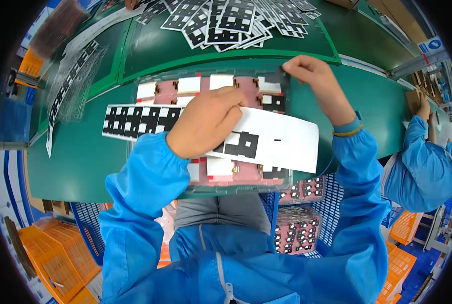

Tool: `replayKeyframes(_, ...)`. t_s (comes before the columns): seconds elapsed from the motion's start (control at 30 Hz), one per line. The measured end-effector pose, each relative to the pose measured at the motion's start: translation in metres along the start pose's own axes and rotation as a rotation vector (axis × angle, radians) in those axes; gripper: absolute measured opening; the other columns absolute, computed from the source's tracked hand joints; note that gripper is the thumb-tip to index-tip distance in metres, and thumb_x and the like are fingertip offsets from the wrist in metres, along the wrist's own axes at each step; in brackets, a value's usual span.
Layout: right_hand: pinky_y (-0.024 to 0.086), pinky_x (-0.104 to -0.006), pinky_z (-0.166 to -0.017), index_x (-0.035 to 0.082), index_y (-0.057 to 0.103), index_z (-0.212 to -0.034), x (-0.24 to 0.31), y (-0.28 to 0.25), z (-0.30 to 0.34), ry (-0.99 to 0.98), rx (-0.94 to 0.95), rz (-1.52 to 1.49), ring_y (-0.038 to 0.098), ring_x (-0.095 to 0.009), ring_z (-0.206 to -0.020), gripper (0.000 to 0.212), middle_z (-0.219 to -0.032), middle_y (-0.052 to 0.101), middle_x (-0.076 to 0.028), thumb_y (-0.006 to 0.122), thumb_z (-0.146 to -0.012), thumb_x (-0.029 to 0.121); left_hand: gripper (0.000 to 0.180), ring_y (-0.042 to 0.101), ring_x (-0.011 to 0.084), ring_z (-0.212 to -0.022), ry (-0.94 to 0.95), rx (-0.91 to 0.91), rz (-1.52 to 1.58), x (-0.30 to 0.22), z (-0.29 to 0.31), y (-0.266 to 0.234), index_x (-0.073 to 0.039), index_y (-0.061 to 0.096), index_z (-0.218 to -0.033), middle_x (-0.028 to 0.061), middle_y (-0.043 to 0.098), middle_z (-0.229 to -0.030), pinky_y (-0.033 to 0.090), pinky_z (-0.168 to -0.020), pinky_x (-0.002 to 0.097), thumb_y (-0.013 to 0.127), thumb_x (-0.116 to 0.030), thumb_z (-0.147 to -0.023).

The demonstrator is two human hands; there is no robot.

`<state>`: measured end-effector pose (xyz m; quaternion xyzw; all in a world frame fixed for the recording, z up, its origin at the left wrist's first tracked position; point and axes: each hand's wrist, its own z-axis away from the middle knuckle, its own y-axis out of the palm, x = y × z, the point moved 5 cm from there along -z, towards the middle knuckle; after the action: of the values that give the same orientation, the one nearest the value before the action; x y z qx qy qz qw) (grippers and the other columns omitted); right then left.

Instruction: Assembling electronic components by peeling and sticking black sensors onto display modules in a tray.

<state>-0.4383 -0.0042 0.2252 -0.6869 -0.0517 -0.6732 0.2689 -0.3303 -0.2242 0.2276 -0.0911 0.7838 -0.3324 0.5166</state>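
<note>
My left hand [205,121] is closed on a white backing sheet of black die-cut stickers [287,142], held slanted across a clear plastic tray [211,188]. Black stickers remain in a row at the sheet's left part, and one sits right of my fingers; its right end is bare white. My right hand [319,86] pinches a dark sticker [281,76] between thumb and fingertips, over the tray's far right corner. Small parts with white faces [189,84] lie in rows in the pink-toned tray, and a part by the right edge shows a black sticker [273,103]. The sheet hides the tray's middle.
A pile of similar sticker sheets [221,23] lies beyond a green raised edge [211,62]. More sheets and clear trays [84,81] are at the left. Blue baskets [332,207] with filled trays stand below. A co-worker in blue [421,162] is at the right.
</note>
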Motion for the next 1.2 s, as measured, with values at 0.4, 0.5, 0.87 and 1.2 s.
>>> replayKeyframes(0.4, 0.043, -0.0232, -0.077, -0.003, 0.067, -0.089, -0.037, 0.013, -0.015, 0.045, 0.013, -0.051, 0.054, -0.008, -0.085, 0.015, -0.097, 0.056, 0.0, 0.071, -0.094, 0.011, 0.053, 0.06, 0.0268, -0.088, 0.01, -0.007, -0.391, 0.014, -0.014, 0.028, -0.002, 0.059, -0.134, 0.0078, 0.057, -0.143, 0.054, -0.078, 0.0374, 0.07, -0.025, -0.087)
replayKeyframes(0.5, 0.041, -0.0246, -0.069, -0.002, 0.069, -0.087, -0.046, 0.011, -0.018, -0.006, -0.022, -0.054, 0.05, -0.008, -0.077, 0.016, -0.091, 0.055, -0.001, 0.074, -0.092, 0.012, 0.054, 0.059, 0.0257, -0.087, 0.021, 0.003, -0.39, 0.015, -0.019, 0.03, -0.002, 0.059, -0.133, 0.0082, 0.058, -0.142, 0.053, -0.078, 0.0358, 0.071, -0.025, -0.086)
replayKeyframes(0.87, 0.035, -0.0269, -0.059, -0.002, 0.071, -0.083, -0.05, 0.013, -0.019, -0.071, -0.062, -0.034, 0.043, -0.008, -0.067, 0.017, -0.081, 0.052, 0.001, 0.078, -0.088, 0.013, 0.055, 0.063, 0.0302, -0.094, -0.052, 0.08, -0.357, 0.015, -0.019, 0.028, -0.001, 0.06, -0.135, 0.0134, 0.058, -0.143, 0.052, -0.085, 0.0366, 0.07, -0.02, -0.085)
replayKeyframes(1.2, 0.035, -0.0272, -0.058, -0.001, 0.07, -0.083, -0.049, 0.013, -0.018, -0.071, -0.085, 0.028, 0.042, -0.008, -0.067, 0.018, -0.08, 0.05, 0.001, 0.079, -0.087, 0.014, 0.053, 0.062, 0.0294, -0.091, -0.046, 0.073, -0.384, 0.016, -0.019, 0.029, -0.003, 0.06, -0.135, 0.0113, 0.058, -0.143, 0.053, -0.083, 0.0361, 0.069, -0.023, -0.087)
